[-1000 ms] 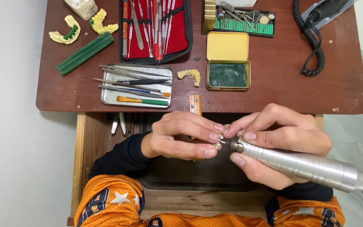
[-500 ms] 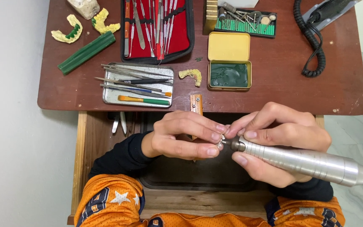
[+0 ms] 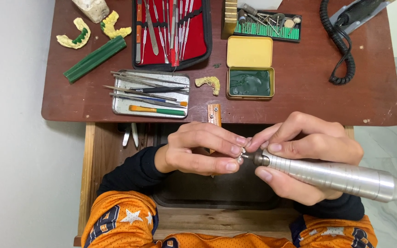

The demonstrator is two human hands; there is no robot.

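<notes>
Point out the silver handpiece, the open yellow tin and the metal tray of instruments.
silver handpiece [image 3: 341, 177], head view, middle of its metal barrel.
open yellow tin [image 3: 250, 52], head view, centre of the raised lid.
metal tray [image 3: 119, 106], head view, bare lower left corner.

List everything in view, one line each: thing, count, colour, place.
rotary handpiece: one, silver, in right hand
small metal piece: one, silvery, at left fingertips
tool tray: one, grey, desk left of centre
instrument case: one, red lining, desk top
tin: one, yellow, open, green inside
bur block: one, green, desk top
dental casts: several, yellowish, desk
wax stick: one, green, desk left
coiled cord: one, black, desk right
left hand: pinching the piece
right hand: gripping the handpiece
</notes>
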